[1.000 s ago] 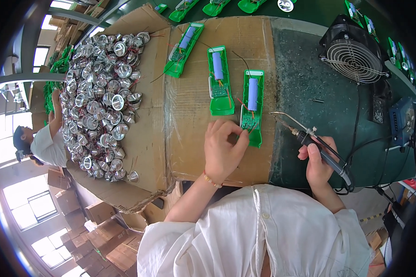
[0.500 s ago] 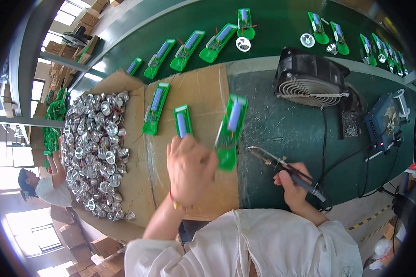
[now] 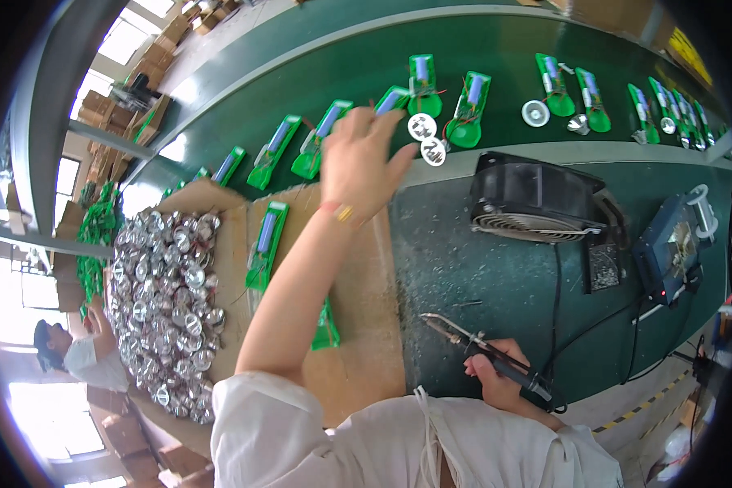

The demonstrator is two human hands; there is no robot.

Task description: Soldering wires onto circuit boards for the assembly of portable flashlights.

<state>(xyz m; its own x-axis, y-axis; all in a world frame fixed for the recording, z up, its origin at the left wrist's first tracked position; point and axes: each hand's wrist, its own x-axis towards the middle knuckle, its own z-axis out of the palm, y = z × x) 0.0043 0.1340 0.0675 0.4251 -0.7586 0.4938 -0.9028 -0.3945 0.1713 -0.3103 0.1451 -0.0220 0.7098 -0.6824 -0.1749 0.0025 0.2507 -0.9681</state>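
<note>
Cardboard (image 3: 368,350) with two casings (image 3: 265,254) near soldering iron (image 3: 510,371)

L arm (image 3: 289,305) is stretched way out fwd, wrist (image 3: 343,211) abt in line w/ it, and the L hand (image 3: 362,167) is back-side up, fingers spread, thumb out to the right. R hand (image 3: 502,376) sits low & close in, fingers curled in a grip tbh.

A black fan (image 3: 537,191) stands on the green worktop (image 3: 496,276)
</note>
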